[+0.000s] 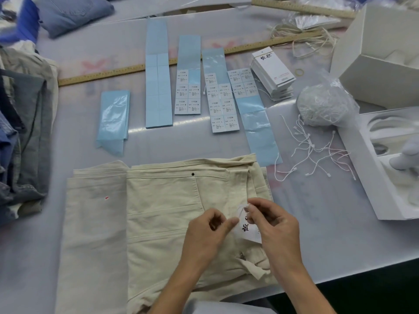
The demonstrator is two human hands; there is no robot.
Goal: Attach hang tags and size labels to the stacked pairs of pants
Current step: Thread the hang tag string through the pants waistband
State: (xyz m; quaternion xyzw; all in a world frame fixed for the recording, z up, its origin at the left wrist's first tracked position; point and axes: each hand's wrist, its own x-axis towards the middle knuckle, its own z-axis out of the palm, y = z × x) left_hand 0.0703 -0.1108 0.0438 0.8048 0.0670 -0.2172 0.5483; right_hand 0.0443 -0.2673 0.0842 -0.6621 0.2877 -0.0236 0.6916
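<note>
Folded cream pants (158, 218) lie at the table's near edge, waistband away from me. A white hang tag (248, 228) with black characters rests on them near the fly. My right hand (274, 225) pinches the tag's white string loop at the tag's top end. My left hand (208, 232) hovers just left of the tag with fingers curled, thumb pointing toward it; whether it holds the string is unclear. Blue backing sheets with white size labels (223, 103) lie further back. A stack of hang tags (273, 72) sits to their right, loose white string fasteners (317, 152) nearer me.
A pile of folded pants (25, 137) stands at the left edge. A clear bag of fasteners (326, 107) and open white boxes (383, 53) fill the right side. A wooden ruler (158, 64) crosses the back. Empty blue backing strips (113, 118) lie left of the labels.
</note>
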